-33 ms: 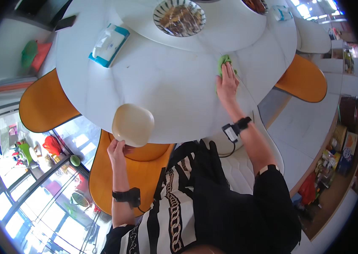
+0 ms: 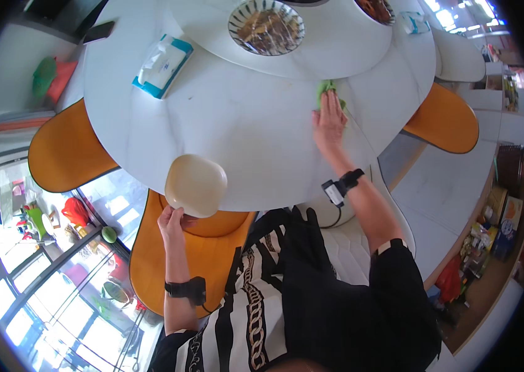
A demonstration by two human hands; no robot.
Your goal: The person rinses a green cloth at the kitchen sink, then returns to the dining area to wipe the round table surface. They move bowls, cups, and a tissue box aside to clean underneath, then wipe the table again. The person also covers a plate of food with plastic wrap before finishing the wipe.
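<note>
My left hand (image 2: 172, 222) is closed on the near edge of a cream, rounded-square dish (image 2: 196, 185), thumb at its rim. The dish is at the front left edge of the white marbled table (image 2: 255, 136); nothing shows in it. Farther off to the right, my right hand (image 2: 330, 127) presses a crumpled green cloth (image 2: 325, 93) onto the tabletop. Its fingers lie together over the cloth and hide part of it.
A raised round turntable (image 2: 336, 53) bears a striped bowl of food (image 2: 267, 28) under clear film. A tissue pack (image 2: 161, 67) lies at the left, near a dark phone (image 2: 99, 32). Orange chairs (image 2: 70, 149) and a white chair (image 2: 355, 248) stand around the table.
My right hand has shifted slightly left on the green cloth. The whole view has moved a little; my left hand still holds the dish in the same place.
</note>
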